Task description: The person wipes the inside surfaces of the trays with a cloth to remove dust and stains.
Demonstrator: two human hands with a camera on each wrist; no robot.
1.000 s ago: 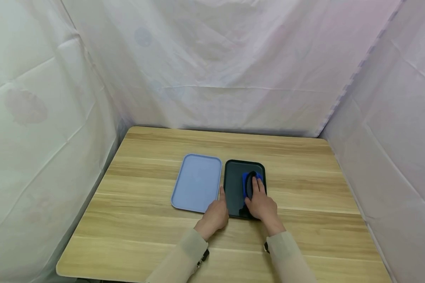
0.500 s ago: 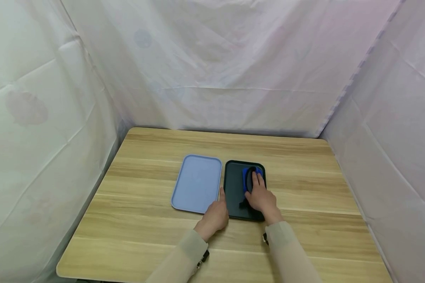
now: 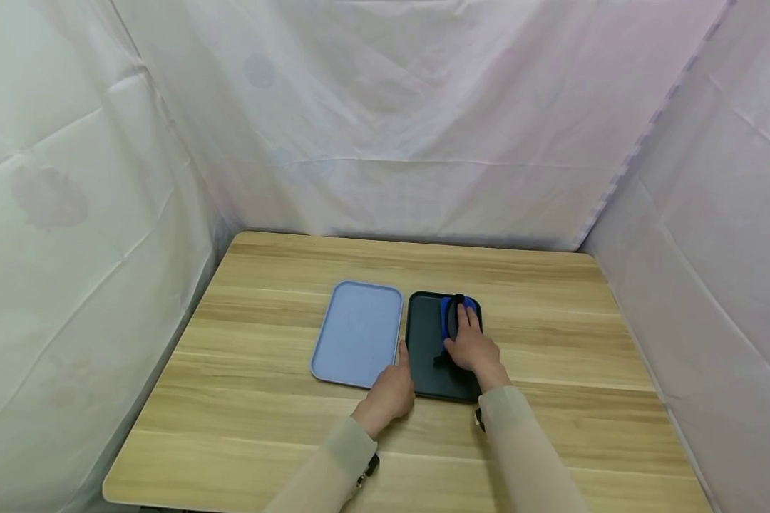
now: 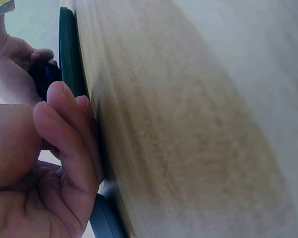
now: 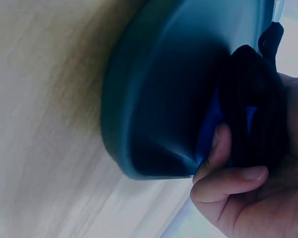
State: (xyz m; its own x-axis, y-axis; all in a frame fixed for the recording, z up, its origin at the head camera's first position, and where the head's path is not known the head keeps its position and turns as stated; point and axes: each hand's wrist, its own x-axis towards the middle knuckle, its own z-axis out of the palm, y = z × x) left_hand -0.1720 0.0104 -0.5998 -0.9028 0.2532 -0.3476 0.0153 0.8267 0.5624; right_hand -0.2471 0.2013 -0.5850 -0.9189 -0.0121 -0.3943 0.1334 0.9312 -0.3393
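My right hand [image 3: 473, 347] grips a black, loop-strapped item [image 3: 452, 318] over a blue pad [image 3: 445, 306], at the right side of a dark green tray [image 3: 426, 335]. In the right wrist view, thumb and fingers curl round the black item [image 5: 253, 99]; the hand hides much of it, so its exact kind is unclear. A black end trails toward the tray's near part. My left hand [image 3: 391, 392] rests at the tray's near left, index finger straight along its left rim, other fingers bent. Whether that fingertip touches the rim cannot be told.
A light blue tray [image 3: 358, 331] lies left of the dark one, a narrow gap between them. Both stand on a wooden table [image 3: 244, 399] with rounded corners. Hanging white cloth [image 3: 385, 121] closes off the back and both sides.
My right hand has slid away from me along the dark tray, carrying the black item and blue pad toward its far right corner. The left hand and both trays stay practically still.
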